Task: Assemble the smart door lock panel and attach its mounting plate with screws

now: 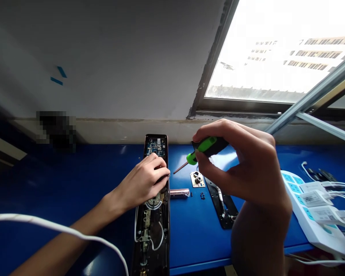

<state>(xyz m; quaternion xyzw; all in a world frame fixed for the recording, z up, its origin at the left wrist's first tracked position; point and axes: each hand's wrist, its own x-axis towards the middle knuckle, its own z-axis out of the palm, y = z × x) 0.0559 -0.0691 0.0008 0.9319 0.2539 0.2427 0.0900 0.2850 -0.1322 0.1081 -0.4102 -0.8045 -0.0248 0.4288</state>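
The right hand (241, 165) gripped a green-handled screwdriver (202, 150) above the blue table (74, 180), its tip aimed left toward the left hand (143, 182). That hand lay curled on the opened door-lock body (153, 214), fingers pressed to its right edge. A metal cylinder (179, 193), a small square plate (197, 179) and a black cover plate (222, 205) lay between. A power strip (310, 214) crowded the table's right edge.

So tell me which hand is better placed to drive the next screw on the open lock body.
Probably the right hand: it grips the green screwdriver, tip toward the lock body. The left hand rests on it.
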